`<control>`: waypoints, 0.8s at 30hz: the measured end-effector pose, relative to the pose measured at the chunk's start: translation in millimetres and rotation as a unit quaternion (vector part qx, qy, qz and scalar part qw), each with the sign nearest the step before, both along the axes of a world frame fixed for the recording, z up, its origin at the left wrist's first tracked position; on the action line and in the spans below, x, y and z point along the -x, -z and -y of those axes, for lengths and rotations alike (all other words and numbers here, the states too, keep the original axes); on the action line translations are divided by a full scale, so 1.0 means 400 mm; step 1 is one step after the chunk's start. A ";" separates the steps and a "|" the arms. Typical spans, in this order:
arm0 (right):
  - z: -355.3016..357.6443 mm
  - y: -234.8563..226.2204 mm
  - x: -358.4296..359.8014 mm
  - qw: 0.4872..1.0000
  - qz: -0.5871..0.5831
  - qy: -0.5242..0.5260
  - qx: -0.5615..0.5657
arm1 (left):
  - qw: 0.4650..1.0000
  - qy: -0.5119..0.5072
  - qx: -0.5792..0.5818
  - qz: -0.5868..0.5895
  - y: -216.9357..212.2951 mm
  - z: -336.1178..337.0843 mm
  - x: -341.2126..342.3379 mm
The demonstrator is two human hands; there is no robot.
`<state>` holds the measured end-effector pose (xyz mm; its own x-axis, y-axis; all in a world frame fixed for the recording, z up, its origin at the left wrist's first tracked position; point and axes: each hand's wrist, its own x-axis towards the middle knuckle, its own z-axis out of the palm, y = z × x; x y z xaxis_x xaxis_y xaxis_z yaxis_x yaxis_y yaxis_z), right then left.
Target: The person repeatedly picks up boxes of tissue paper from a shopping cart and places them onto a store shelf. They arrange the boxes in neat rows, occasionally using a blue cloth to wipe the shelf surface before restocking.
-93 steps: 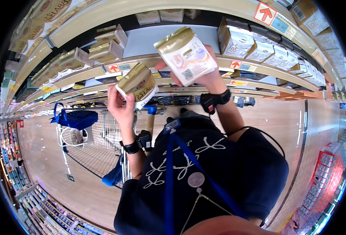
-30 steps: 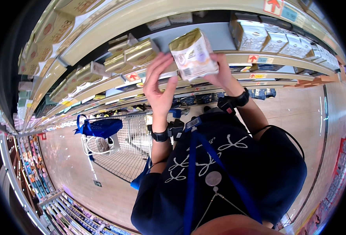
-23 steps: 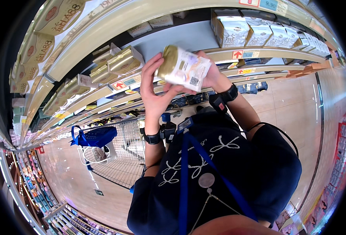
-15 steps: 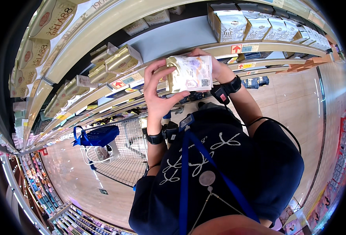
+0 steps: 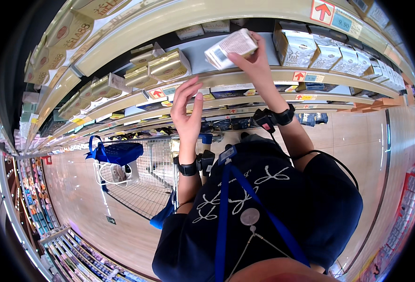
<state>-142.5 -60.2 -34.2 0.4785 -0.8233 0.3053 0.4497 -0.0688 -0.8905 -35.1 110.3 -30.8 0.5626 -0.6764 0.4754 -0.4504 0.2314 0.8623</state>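
My right hand (image 5: 254, 58) grips a small white packaged box (image 5: 232, 48) by its near side, fingers round its right end. The box is tilted and held over the grey shelf (image 5: 200, 49), in the gap between two rows of packs. Whether it touches the shelf I cannot tell. My left hand (image 5: 187, 108) is raised in front of the shelf edge, fingers apart and nothing in it. Gold packs (image 5: 170, 66) stand on the shelf just beyond its fingertips. To the right of the held box stand white packs (image 5: 297, 49) in a row.
Price rails (image 5: 282, 75) run along the shelf fronts. A wire shopping cart (image 5: 144, 183) stands at my left, with a blue bag (image 5: 118, 152) and a white container (image 5: 118, 173) in it. More shelving (image 5: 76, 254) lies at the lower left. Pale floor (image 5: 358, 136) stretches to the right.
Both hands held the pack before; my left hand has let go. My right hand has carried the box up and toward the shelf, turning it. The view has shifted slightly.
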 end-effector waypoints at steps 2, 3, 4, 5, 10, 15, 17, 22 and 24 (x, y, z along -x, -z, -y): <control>0.000 -0.015 -0.023 0.942 -0.167 0.187 0.221 | 1.000 -0.013 0.003 -0.018 -0.002 -0.007 -0.006; 0.001 -0.021 -0.033 0.872 -0.242 0.275 0.324 | 1.000 -0.015 0.000 -0.026 -0.003 -0.012 -0.009; -0.003 -0.021 -0.037 0.852 -0.316 0.251 0.332 | 0.999 -0.017 0.000 -0.034 -0.002 -0.016 -0.014; -0.008 -0.023 -0.041 0.846 -0.332 0.243 0.341 | 0.999 -0.018 -0.001 -0.041 -0.002 -0.020 -0.017; -0.007 -0.021 -0.081 0.827 -0.345 0.234 0.378 | 0.998 -0.031 -0.015 -0.049 0.020 -0.033 -0.036; 0.008 -0.013 -0.151 0.815 -0.361 0.223 0.394 | 0.998 -0.038 -0.022 -0.053 0.025 -0.039 -0.042; 0.020 -0.008 -0.178 0.813 -0.339 0.223 0.418 | 0.997 -0.046 -0.022 -0.050 0.024 -0.044 -0.045; 0.017 -0.037 -0.219 0.824 -0.390 0.148 0.383 | 0.995 -0.074 -0.034 -0.056 0.031 -0.066 -0.052; 0.029 -0.025 -0.221 0.823 -0.388 0.139 0.391 | 0.994 -0.087 -0.031 -0.053 0.031 -0.073 -0.057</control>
